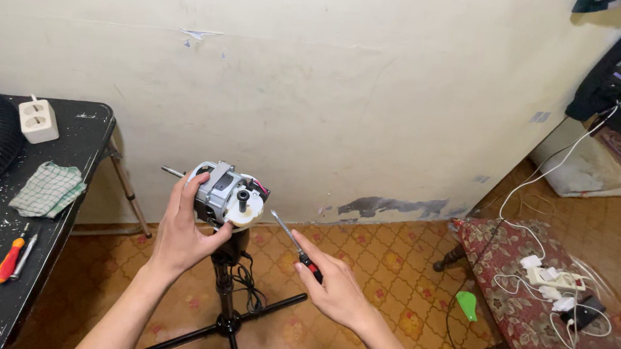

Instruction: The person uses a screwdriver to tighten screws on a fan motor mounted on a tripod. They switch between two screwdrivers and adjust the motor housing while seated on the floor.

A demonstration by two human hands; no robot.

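Our left hand [183,233] grips the grey metal fan motor [226,196] atop the black stand [225,309], while our right hand [334,289], just right of it, holds the red-handled screwdriver [293,246] slanting up-left toward the motor.

We see a small electric motor [227,195] with a grey metal body, a white round end piece and a short black shaft stub pointing toward us, sitting atop a black pole stand [228,314] whose thin legs spread over the patterned floor. We also see a thin bare metal shaft sticking out of its far left side, and red wires at its upper right. A screwdriver [293,246] with a slim metal shank and a black-and-red handle lies slanted just right of the motor, its tip close to the white end piece.
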